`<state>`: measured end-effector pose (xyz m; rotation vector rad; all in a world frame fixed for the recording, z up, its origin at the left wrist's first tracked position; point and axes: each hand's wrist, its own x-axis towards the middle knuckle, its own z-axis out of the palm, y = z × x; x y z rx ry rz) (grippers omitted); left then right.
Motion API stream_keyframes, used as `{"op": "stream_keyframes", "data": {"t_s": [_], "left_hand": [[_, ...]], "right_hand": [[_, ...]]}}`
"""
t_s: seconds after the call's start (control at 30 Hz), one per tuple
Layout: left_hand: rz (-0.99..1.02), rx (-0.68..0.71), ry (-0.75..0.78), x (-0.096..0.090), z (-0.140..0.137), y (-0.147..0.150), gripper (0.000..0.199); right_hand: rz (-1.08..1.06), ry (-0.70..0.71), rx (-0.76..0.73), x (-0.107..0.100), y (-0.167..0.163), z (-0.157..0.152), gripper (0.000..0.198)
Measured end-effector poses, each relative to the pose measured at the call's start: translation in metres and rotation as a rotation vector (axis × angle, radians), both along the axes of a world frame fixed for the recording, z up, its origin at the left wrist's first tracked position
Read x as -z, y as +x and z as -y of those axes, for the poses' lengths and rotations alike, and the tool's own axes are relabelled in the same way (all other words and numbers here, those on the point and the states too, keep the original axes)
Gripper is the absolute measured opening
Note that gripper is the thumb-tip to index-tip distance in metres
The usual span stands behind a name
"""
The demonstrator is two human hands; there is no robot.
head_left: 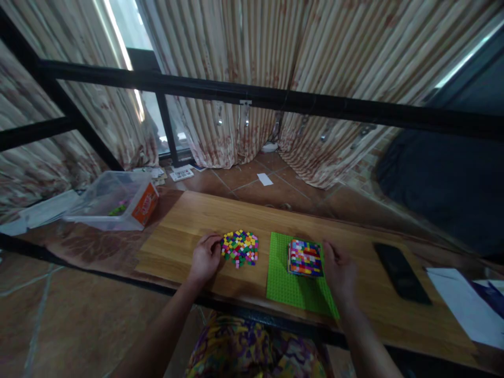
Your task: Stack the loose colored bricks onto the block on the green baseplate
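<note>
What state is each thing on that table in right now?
Loose bricks: heaped, left hand touching.
Brick block: stacked on green plate.
Right hand: beside block, holding nothing.
Phone: flat, screen dark.
Plastic box: open, off the board.

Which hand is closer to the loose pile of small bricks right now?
Left. The left hand touches the loose brick pile's left edge; the right hand sits beyond the built block on the green baseplate.

Both forearms reach forward — left hand [205,258] curled, right hand [339,270] loosely open.
</note>
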<state>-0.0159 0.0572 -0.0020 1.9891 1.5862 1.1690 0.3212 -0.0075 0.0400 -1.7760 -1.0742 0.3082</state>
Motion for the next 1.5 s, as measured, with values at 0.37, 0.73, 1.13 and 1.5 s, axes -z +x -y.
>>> {"op": "stream_keyframes", "data": {"t_s": [0.37, 0.73, 1.13, 1.5], "left_hand": [[0.008, 0.000, -0.008, -0.001, 0.001, 0.001, 0.021], [0.023, -0.002, 0.011, 0.000, 0.001, 0.002, 0.020], [-0.033, 0.003, 0.005, 0.001, -0.003, -0.003, 0.021], [-0.026, 0.023, -0.012, 0.003, -0.006, -0.004, 0.022]], "right_hand": [[0.302, -0.043, -0.541, 0.009, -0.127, 0.024, 0.018], [0.465, -0.160, -0.498, 0.030, -0.148, 0.011, 0.015], [-0.009, -0.093, -0.377, -0.007, -0.106, 0.042, 0.023], [-0.142, -0.093, -0.153, -0.011, -0.044, 0.066, 0.031]]}}
